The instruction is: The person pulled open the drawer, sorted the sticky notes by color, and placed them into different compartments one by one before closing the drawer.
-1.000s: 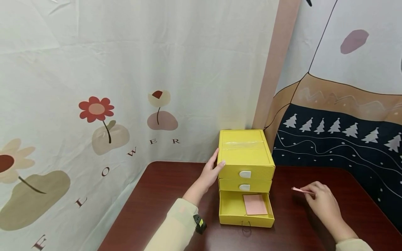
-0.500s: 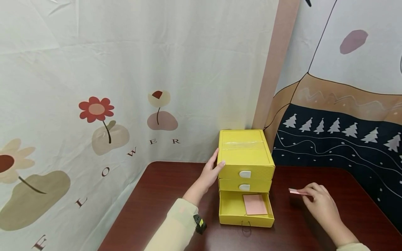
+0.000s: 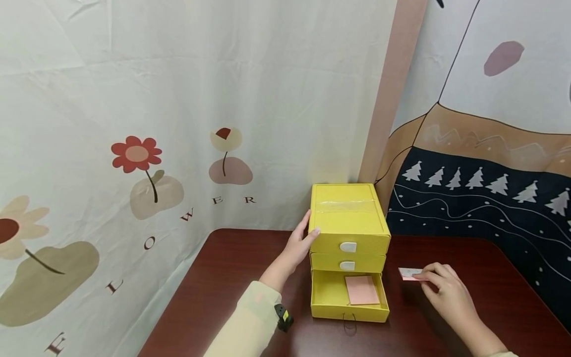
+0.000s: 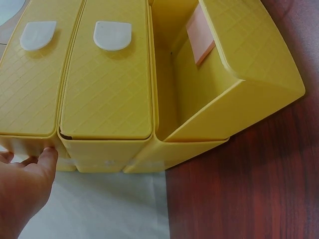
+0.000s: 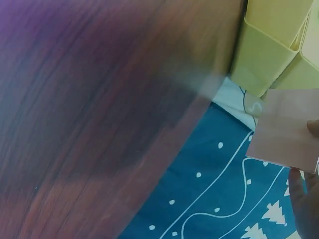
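Observation:
A yellow three-drawer box (image 3: 344, 208) stands on the table with its bottom drawer (image 3: 327, 292) pulled out. Inside that drawer, toward the right, lies a pink square sticky note pad (image 3: 362, 290). My left hand (image 3: 291, 252) rests against the box's left side, fingers extended along it and thumb at the front top corner; the left wrist view shows the thumb (image 4: 48, 155) on the side wall. To the right of the box, my right hand (image 3: 448, 290) pinches a second thin square sticky note pad (image 3: 410, 274), pale on top with a pink edge, held above the table.
White tab handles (image 3: 348, 247) mark the two upper drawers, which are closed. A thin loop (image 3: 350, 325) hangs at the bottom drawer's front. Behind the dark red table (image 3: 241, 277) hang a white flower-print curtain (image 3: 178, 99) and a dark tree-print cloth (image 3: 473, 208).
My right hand has moved left toward the box and turned the held pad, so more of its pale top face shows. The left hand and the box stay in place.

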Demonstrator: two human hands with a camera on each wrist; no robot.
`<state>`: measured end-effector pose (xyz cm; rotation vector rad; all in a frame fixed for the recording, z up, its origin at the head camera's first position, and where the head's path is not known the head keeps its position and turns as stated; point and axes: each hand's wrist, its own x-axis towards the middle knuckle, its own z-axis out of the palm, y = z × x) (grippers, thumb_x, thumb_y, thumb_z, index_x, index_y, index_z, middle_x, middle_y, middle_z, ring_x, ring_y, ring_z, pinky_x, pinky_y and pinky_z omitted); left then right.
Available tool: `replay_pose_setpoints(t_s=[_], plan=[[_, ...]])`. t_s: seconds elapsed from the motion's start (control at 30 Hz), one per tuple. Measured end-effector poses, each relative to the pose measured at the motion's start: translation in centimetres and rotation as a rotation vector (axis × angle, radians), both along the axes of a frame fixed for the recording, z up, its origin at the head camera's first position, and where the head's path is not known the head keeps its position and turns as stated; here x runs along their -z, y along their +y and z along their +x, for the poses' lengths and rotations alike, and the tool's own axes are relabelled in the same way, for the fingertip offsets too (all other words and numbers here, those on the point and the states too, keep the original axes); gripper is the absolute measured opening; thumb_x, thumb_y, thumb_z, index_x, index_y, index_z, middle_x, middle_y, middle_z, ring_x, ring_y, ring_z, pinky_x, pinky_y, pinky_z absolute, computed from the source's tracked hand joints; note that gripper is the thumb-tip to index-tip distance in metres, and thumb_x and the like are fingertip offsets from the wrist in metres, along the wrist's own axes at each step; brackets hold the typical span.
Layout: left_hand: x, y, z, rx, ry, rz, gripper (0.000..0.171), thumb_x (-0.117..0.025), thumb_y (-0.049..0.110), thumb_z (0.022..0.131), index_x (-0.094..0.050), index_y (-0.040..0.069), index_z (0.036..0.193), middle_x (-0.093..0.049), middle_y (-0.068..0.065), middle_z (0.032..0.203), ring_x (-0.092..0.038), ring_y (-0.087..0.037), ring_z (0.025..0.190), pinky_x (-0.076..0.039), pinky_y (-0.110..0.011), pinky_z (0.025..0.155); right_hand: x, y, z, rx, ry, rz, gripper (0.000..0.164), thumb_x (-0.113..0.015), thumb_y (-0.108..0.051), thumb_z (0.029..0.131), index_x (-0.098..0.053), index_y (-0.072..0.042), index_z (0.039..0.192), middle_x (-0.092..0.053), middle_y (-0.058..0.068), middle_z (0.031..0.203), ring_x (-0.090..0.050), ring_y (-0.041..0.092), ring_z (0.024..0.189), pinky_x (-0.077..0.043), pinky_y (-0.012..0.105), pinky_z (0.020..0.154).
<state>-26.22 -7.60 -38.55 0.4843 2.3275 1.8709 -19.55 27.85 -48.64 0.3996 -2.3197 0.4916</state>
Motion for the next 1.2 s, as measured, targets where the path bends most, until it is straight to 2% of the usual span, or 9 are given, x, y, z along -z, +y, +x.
replay_pose_setpoints(t_s=[0.33, 0.5, 0.7, 0.97, 1.03, 1.07, 1.13, 1.2], plan=[[0.0, 0.1, 0.0, -0.007, -0.003, -0.005, 0.066, -0.049, 0.029, 0.099, -0.011, 0.022, 0.153, -0.008, -0.005, 0.159, -0.004, -0.028, 0.146, -0.011, -0.056, 0.115, -0.2, -0.9, 0.4, -0.113, 0.075, 0.02, 0.037, -0.08, 0.006, 0.054, -0.074, -0.02, 0.079, -0.057, -0.008, 0.087, -0.044, 0.009, 0.084, -0.037, 0.02, 0.068], [-0.1, 0.1, 0.1, -0.008, 0.003, -0.005, 0.066, -0.049, 0.028, 0.099, -0.012, 0.022, 0.153, -0.009, -0.005, 0.159, -0.005, -0.028, 0.146, -0.011, -0.055, 0.115, 0.0, -1.4, 0.6, -0.152, 0.083, 0.023, 0.038, -0.077, 0.007, 0.055, -0.074, -0.021, 0.08, -0.057, -0.008, 0.088, -0.045, 0.009, 0.085, -0.037, 0.019, 0.07], [0.0, 0.2, 0.0, -0.009, 0.005, -0.004, 0.066, -0.049, 0.028, 0.099, -0.012, 0.021, 0.153, -0.01, -0.005, 0.159, -0.005, -0.027, 0.146, -0.011, -0.054, 0.115, 0.0, -2.2, 0.9, -0.177, 0.071, 0.024, 0.039, -0.076, 0.006, 0.056, -0.073, -0.023, 0.081, -0.056, -0.01, 0.089, -0.044, 0.007, 0.085, -0.036, 0.018, 0.07], [0.1, 0.2, -0.1, -0.009, 0.014, -0.004, 0.066, -0.049, 0.027, 0.099, -0.012, 0.021, 0.153, -0.009, -0.006, 0.159, -0.005, -0.028, 0.146, -0.011, -0.055, 0.115, -0.5, -3.4, 1.3, -0.189, 0.084, 0.001, 0.04, -0.081, 0.006, 0.056, -0.074, -0.023, 0.083, -0.057, -0.01, 0.089, -0.044, 0.007, 0.085, -0.036, 0.017, 0.071], [0.0, 0.2, 0.0, -0.008, 0.012, -0.005, 0.066, -0.049, 0.027, 0.099, -0.012, 0.021, 0.153, -0.009, -0.005, 0.159, -0.005, -0.028, 0.146, -0.011, -0.055, 0.115, -0.6, -3.6, 1.3, -0.204, 0.087, -0.007, 0.016, -0.079, -0.011, 0.073, -0.074, -0.022, 0.083, -0.057, -0.01, 0.089, -0.044, 0.006, 0.086, -0.036, 0.017, 0.071], [0.0, 0.2, 0.0, -0.009, 0.01, -0.006, 0.066, -0.049, 0.028, 0.099, -0.012, 0.022, 0.153, -0.009, -0.005, 0.159, -0.005, -0.028, 0.146, -0.011, -0.055, 0.115, -0.6, -3.8, 1.3, -0.211, 0.087, -0.009, 0.003, -0.074, -0.021, 0.081, -0.074, -0.022, 0.083, -0.056, -0.011, 0.089, -0.044, 0.005, 0.086, -0.036, 0.016, 0.071], [0.0, 0.1, 0.0, -0.011, 0.007, -0.006, 0.066, -0.049, 0.028, 0.099, -0.012, 0.022, 0.153, -0.009, -0.005, 0.159, -0.005, -0.028, 0.146, -0.011, -0.056, 0.115, -0.6, -4.1, 1.2, -0.23, 0.091, -0.022, 0.025, -0.058, -0.038, 0.093, -0.074, -0.022, 0.083, -0.056, -0.012, 0.089, -0.044, 0.004, 0.086, -0.036, 0.017, 0.071], [0.0, 0.1, 0.0, -0.012, 0.003, -0.004, 0.066, -0.049, 0.028, 0.099, -0.012, 0.022, 0.153, -0.009, -0.005, 0.159, -0.005, -0.028, 0.146, -0.011, -0.056, 0.115, -0.5, -4.4, 1.0, -0.241, 0.093, -0.027, 0.048, -0.037, -0.049, 0.098, -0.074, -0.022, 0.083, -0.055, -0.013, 0.089, -0.043, 0.003, 0.086, -0.036, 0.016, 0.071]])
